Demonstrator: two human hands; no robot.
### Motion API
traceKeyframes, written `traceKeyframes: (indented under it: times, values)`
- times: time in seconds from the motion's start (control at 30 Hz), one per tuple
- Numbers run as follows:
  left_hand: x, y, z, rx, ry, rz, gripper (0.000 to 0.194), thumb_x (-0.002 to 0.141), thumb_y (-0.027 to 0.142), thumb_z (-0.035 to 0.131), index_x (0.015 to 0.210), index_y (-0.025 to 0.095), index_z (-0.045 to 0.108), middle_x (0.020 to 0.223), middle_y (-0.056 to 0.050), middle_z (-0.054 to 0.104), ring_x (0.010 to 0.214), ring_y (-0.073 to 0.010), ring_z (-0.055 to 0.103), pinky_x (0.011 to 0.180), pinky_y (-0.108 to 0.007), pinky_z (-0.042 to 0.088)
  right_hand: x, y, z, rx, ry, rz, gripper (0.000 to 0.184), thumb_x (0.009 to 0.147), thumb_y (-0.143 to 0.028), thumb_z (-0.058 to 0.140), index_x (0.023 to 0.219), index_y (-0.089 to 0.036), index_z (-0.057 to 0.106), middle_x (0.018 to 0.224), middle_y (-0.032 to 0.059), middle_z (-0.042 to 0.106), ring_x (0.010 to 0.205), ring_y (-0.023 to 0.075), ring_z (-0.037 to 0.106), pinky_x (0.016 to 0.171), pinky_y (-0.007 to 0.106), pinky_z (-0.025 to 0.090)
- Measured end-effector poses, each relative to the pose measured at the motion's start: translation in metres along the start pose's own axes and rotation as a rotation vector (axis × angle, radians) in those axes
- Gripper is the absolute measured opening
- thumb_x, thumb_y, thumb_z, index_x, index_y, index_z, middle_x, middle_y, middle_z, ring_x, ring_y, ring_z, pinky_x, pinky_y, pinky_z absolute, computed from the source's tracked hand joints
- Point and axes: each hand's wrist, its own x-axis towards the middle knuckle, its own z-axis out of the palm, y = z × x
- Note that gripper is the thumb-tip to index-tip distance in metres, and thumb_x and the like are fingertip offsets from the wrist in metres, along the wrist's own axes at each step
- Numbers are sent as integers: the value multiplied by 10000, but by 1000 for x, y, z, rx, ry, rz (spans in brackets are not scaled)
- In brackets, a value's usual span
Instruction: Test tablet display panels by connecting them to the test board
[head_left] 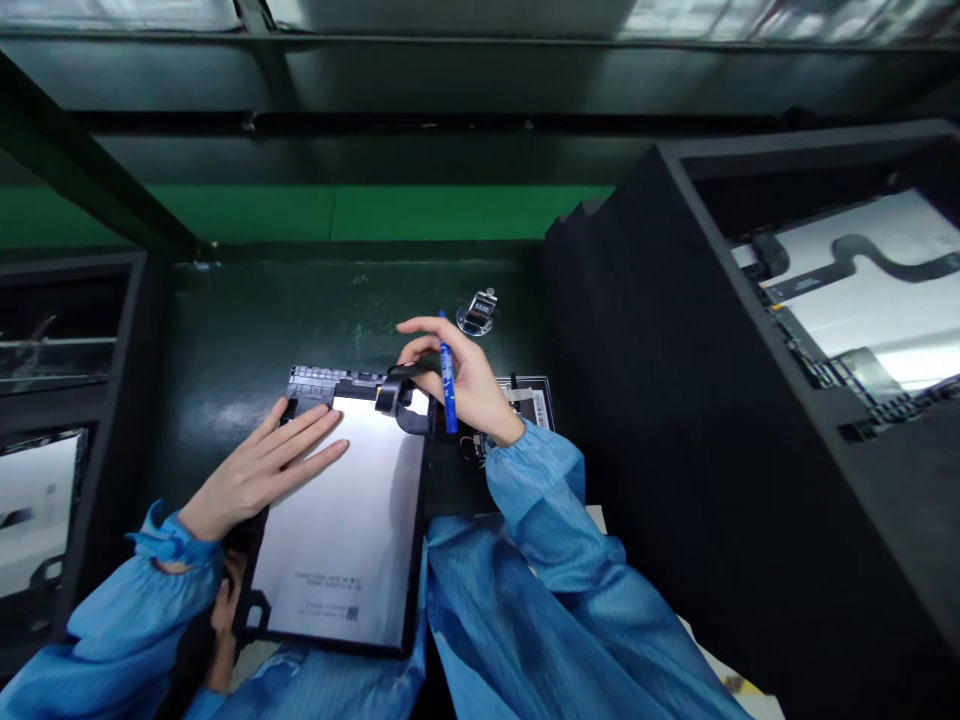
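Display panel (345, 520), one, pale-backed and dark-edged, on the counter (225, 330), its near end reaching over the wearer's lap; circuit strip (322, 378) along its far edge, small print near its near edge. Left hand (262, 475), flat, fingers somewhat spread, laid across the panel's upper left part. Right hand (471, 380), at the panel's far right corner, fingers curled, a blue pen (448, 385) held within it; its thumb is at a black ribbon cable (411, 418), though whether it pinches the cable one cannot tell. Sleeves, two, blue, gathered at the wrists. Metal device (478, 313), small, round-based, with a number window, beyond the panel to the right. Labelled part (536, 405), right of the panel, partly hidden by the right hand and sleeve. Black case (637, 330), large, well right of the panel, containing a silvery panel (892, 285) with a dark curving cable. Dark rack (139, 360), left of the panel, holding a pale sheet (37, 500).
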Motion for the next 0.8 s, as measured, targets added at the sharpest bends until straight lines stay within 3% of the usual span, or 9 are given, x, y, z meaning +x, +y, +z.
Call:
traceKeyframes:
  times: [0.17,0.23,0.33,0.4,0.47,0.6,0.7,0.8]
  values:
    - [-10,-14,5,85,-62,-65,643,1027,90,392,1601,307,201,1595,-128,360,1510,-296,247,1222,-631,141,-16,-7,-13,-419,289,-180,102,946,-213,552,1033,-204,605,919,34,629,907,179,617,872,333,503]
    - [-11,-18,9,120,-87,-64,636,1031,93,391,1603,283,192,1600,-142,352,1521,-286,219,1224,-628,129,-20,-10,-13,-590,342,-252,121,983,-200,503,948,-211,618,1017,71,662,1003,211,617,933,381,493]
    - [-10,-21,15,133,-96,-53,629,1033,86,374,1605,270,185,1605,-147,345,1528,-269,204,1231,-604,139,-19,-6,-9,-613,208,-244,153,950,-179,536,1078,-217,610,1376,102,598,1275,258,558,1098,456,440]
    - [-12,-23,19,123,-114,-59,625,1036,99,374,1606,272,185,1619,-149,318,1530,-282,192,1229,-605,153,-14,1,-7,-555,28,-162,432,883,-182,618,1306,-202,531,1531,115,475,1405,277,469,1170,471,397]
    - [-15,-26,21,117,-129,-100,630,1034,112,380,1609,273,178,1649,-159,233,1533,-312,169,1226,-610,170,-10,6,-4,-481,-132,-89,634,862,-202,654,1452,-183,424,1534,121,476,1425,272,459,1178,444,403]
    - [-13,-26,12,126,-57,-250,662,1014,58,288,1618,266,115,1685,-139,56,1536,-355,107,1231,-620,147,-13,6,0,-226,-278,14,380,988,-301,555,1358,-219,524,1269,64,694,1196,200,660,1032,341,513]
    - [5,-8,-1,-27,57,-374,593,1009,85,321,1581,243,299,1636,-84,305,1513,-327,242,1247,-573,173,-23,-1,3,-70,-329,90,230,1008,-332,542,1195,-208,588,1001,36,757,919,170,732,855,293,553]
    - [36,22,-3,-419,164,-499,362,993,238,523,1342,258,616,1367,-36,628,1334,-249,526,1158,-398,400,-34,-5,7,24,-330,121,133,969,-296,603,1054,-201,566,817,-12,711,730,130,688,746,254,534]
